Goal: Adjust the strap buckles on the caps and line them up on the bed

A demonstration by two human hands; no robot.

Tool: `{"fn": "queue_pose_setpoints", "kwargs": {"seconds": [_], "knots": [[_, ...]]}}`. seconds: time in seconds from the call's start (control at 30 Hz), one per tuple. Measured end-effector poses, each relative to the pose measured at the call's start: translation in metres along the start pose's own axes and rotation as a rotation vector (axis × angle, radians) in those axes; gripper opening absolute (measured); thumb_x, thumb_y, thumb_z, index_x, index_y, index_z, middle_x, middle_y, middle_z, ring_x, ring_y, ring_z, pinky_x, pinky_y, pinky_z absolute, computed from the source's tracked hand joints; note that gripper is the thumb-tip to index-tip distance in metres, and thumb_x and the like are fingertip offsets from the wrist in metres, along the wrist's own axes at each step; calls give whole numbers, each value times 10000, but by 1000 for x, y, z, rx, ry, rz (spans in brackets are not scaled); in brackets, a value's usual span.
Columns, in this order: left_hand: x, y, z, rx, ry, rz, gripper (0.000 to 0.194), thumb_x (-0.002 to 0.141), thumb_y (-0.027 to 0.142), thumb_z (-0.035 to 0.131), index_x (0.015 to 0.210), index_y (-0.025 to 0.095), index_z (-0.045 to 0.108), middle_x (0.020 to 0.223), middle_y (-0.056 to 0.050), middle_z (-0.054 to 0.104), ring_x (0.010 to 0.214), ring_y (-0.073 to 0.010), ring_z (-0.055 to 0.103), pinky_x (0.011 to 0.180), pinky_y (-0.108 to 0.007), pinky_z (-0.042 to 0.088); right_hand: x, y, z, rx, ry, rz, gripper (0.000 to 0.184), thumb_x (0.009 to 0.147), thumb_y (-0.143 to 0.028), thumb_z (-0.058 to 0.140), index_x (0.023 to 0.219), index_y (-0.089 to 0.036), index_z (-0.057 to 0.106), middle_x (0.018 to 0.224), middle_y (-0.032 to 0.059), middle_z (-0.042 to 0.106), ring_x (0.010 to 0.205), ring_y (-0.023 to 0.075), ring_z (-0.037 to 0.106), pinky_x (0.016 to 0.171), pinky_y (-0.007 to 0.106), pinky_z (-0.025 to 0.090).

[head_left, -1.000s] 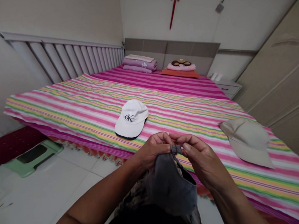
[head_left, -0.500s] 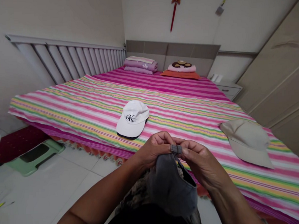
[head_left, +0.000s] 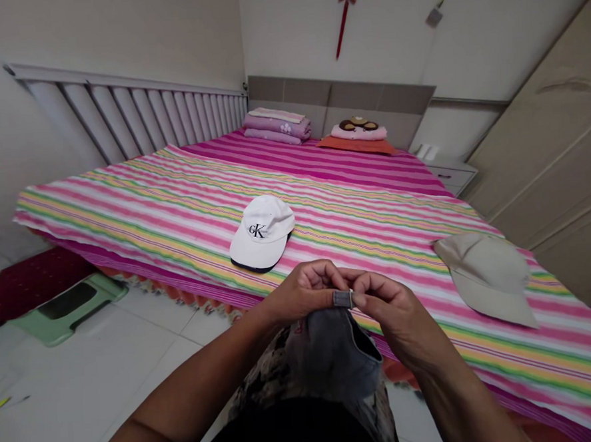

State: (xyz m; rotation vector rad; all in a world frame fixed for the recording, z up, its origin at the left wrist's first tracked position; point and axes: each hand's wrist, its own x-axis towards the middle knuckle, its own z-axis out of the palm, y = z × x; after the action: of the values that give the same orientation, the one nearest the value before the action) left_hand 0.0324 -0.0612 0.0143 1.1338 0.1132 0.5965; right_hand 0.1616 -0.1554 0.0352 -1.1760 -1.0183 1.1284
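Observation:
A dark grey cap (head_left: 328, 356) hangs below my two hands, close to my body, its back opening toward the right. My left hand (head_left: 304, 290) pinches the left part of its back strap (head_left: 342, 299). At the strap's right end, my right hand (head_left: 388, 305) pinches with thumb and fingertips, where a thin bright edge shows. Beyond my hands a white cap (head_left: 263, 233) with black letters lies on the bed, brim toward me. A beige cap (head_left: 489, 276) rests on the bed to the right.
The bed (head_left: 174, 208) has a striped cover. Folded bedding (head_left: 277, 127) and a pink folded item (head_left: 359, 132) lie by the headboard (head_left: 368, 100). A green stool (head_left: 73, 308) stands on the floor at left; a nightstand (head_left: 453, 171) is at the far right.
The grey strap has shifted slightly left and down between my fingers, and a bright edge now shows at its right end. The cap's body has swung a little left.

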Motion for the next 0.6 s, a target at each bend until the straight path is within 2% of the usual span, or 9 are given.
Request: {"fn": "queue_pose_setpoints", "kwargs": {"seconds": [0.07,0.2,0.37,0.53,0.6], "knots": [[-1,0,0,-28,12,16,200,614,211,731,667,109,567,676,-12,599,621,-84,560,607,-194,427,-2,0,1,-1,-3,-25,128,715,-281,635,648,-190,577,868,29,617,802,166,527,774,296,378],[-2,0,1,-64,34,17,175,634,189,713,677,112,561,675,-13,603,615,-90,573,584,-188,437,-4,2,1,48,-5,-31,97,741,-283,610,702,-196,591,820,26,627,736,157,533,778,313,383],[0,1,2,-59,4,38,172,636,195,714,667,118,563,679,-22,620,608,-84,567,613,-194,437,0,2,2,-9,11,-70,131,734,-253,628,635,-185,579,1052,70,622,926,216,550,803,335,376],[-1,4,3,-22,31,34,177,620,194,729,661,116,575,650,-13,609,560,-68,543,630,-201,432,2,1,2,0,2,-106,136,698,-248,675,619,-188,582,1046,63,630,976,220,547,832,337,371],[-1,3,3,-30,43,26,182,620,197,729,664,116,572,658,-11,605,568,-71,550,608,-192,431,1,3,2,66,-7,-72,138,692,-293,683,670,-199,584,952,44,647,891,193,571,794,315,394]]}}
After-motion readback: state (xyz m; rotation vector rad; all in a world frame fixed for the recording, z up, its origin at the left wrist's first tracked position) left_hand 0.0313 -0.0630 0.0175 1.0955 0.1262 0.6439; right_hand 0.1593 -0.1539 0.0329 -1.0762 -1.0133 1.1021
